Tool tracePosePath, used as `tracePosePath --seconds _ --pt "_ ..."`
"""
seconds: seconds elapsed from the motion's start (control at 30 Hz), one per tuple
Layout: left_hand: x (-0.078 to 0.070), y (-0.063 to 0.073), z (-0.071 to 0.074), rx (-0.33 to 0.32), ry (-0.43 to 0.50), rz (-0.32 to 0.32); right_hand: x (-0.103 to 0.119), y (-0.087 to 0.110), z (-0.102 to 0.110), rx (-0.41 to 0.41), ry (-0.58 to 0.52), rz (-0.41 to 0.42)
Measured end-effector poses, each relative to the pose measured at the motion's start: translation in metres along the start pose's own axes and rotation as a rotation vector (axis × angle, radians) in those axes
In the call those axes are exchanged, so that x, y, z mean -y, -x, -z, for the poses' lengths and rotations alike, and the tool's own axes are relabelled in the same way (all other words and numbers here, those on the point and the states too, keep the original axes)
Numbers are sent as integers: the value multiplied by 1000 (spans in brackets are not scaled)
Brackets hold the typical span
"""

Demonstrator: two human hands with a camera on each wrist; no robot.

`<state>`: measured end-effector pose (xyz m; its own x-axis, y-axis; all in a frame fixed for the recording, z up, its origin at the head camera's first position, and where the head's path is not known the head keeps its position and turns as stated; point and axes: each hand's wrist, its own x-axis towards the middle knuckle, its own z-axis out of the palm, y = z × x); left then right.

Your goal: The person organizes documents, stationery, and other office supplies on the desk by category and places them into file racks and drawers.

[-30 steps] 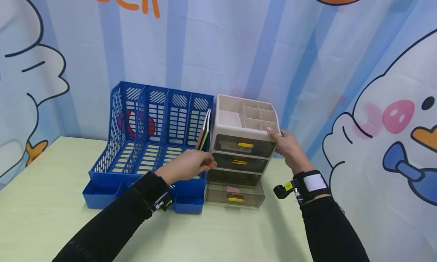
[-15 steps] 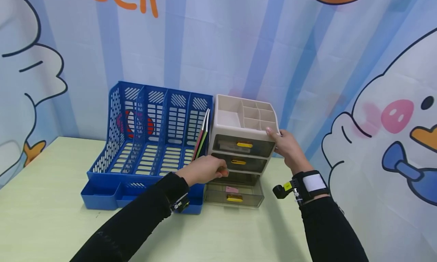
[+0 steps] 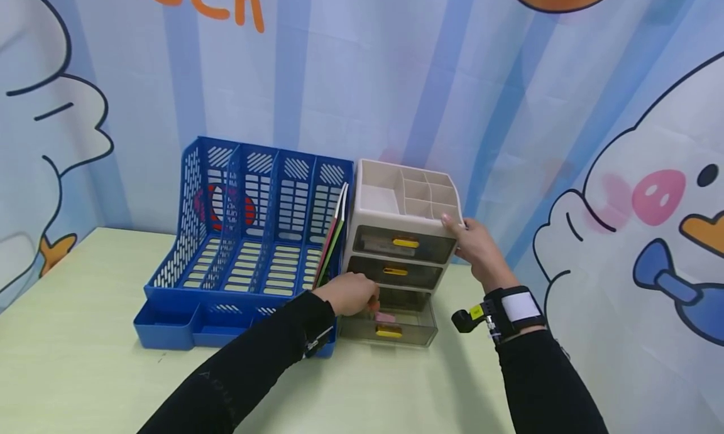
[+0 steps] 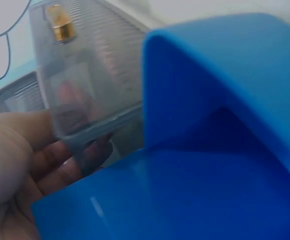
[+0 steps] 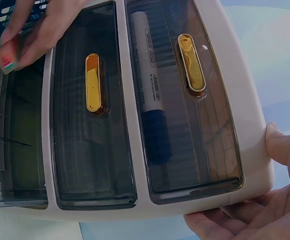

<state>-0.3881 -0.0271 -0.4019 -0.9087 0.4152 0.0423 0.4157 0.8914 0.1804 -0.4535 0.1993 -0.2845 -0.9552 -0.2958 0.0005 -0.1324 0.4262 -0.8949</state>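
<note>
My left hand (image 3: 353, 294) pinches a small red block with a green and white end (image 5: 9, 61), its exact kind unclear. The hand is over the left part of the pulled-out bottom drawer (image 3: 410, 335) of a beige desktop drawer unit (image 3: 404, 217). A pink eraser (image 3: 386, 318) marked "4B" lies in that drawer. My right hand (image 3: 476, 245) grips the unit's right side, thumb at the top edge and fingers round the side wall. The two upper drawers are pushed in. Through the top one's smoky front shows a marker (image 5: 152, 95) with a blue cap.
A blue slotted file rack (image 3: 249, 233) stands against the unit's left side, small trays along its front. Thin books (image 3: 334, 239) lean in its rightmost slot. Behind hangs a printed cloth (image 3: 373, 70), and a pale table (image 3: 73, 333) bears everything.
My left hand has moved right and down from in front of the rack to the bottom drawer, still pinching the red block. My right hand stays on the unit.
</note>
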Motion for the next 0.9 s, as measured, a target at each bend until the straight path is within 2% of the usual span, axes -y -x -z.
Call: tracePosePath --seconds 0.3,0.57,0.9 --pt "-2 -6 -7 -12 -77 -5 2 1 0 1 -9 7" --pt "-5 -10 -12 32 -204 1 1 0 -1 -8 -4 -2" --pt "-9 -10 -14 54 -346 -3 0 0 -1 -7 -17 3"
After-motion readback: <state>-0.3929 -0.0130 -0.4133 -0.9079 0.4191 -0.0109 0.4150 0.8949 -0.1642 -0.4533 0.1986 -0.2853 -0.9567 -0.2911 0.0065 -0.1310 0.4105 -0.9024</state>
